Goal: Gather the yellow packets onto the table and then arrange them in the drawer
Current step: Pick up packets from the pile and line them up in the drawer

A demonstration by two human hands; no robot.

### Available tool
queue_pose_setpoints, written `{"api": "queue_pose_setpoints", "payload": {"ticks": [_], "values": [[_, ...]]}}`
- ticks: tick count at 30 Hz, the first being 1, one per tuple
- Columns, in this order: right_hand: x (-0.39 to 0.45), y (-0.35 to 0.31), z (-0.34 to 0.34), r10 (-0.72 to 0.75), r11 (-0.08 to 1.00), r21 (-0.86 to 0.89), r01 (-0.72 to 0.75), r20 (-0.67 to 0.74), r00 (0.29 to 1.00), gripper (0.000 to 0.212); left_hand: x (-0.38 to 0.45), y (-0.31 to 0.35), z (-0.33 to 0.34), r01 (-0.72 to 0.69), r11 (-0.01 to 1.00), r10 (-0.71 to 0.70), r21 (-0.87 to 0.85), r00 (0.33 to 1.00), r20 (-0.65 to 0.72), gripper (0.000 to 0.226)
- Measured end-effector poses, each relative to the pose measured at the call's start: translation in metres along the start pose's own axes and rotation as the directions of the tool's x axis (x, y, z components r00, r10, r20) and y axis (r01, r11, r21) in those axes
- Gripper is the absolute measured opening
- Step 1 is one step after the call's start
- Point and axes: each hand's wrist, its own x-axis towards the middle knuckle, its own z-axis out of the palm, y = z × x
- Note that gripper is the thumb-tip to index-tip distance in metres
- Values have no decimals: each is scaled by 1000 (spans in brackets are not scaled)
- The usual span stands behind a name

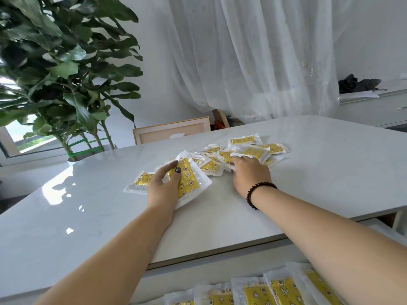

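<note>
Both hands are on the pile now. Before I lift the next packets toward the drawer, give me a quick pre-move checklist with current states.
1. Left hand grips a packet: ok.
2. Right hand has a packet pinched: cannot tell, fingertips are hidden in the pile.
3. Drawer open below the table edge: ok.
4. Row of packets in the drawer lies orderly: ok.
5. Free space left in the drawer: cannot tell.

The right hand (250,172) covers its own fingertips and part of the heap of yellow, clear-edged plastic packets (248,151), so its grip cannot be told. The left hand (164,188) hides the middle of one yellow packet (187,180). A row of yellow packets in the drawer (259,292) is cut off by the bottom edge. The printing on the packets is too small to read.
</note>
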Motion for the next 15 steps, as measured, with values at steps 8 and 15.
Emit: {"api": "queue_pose_setpoints", "payload": {"ticks": [8, 15], "values": [[-19, -4, -14, -278, 754, 579, 311, -148, 949, 19, -3, 0, 7, -36, 985, 17, 170, 994, 108, 24], [-12, -5, -7, -25, 627, 763, 158, -184, 983, 23, -9, 8, 7, -7, 985, -24, 172, 984, 177, 33]]}}
